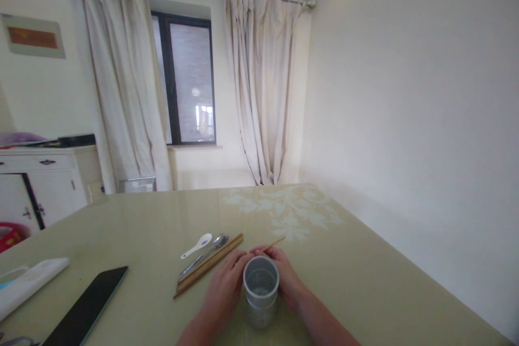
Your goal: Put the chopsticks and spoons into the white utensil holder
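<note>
A grey cylindrical cup [261, 301] stands upright near the table's front edge, between my forearms. Behind its rim my right hand [285, 270] is closed on a thin wooden chopstick [274, 244], whose tip points up to the right. My left hand [227, 277] has its fingers curled together at the cup's far left side, close to the right fingers; the cup hides part of them, so what they hold does not show. To the left lie several wooden chopsticks [211, 263] side by side, with metal spoons [218, 241] and a white spoon [198, 246] next to them.
On the glossy table [141, 227], a black flat slab [87, 308] and a white long object [34, 285] lie at the left. A pale floral pattern [287, 208] marks the far end. The wall [405, 119] runs along the right edge; a white cabinet [52, 184] stands far left.
</note>
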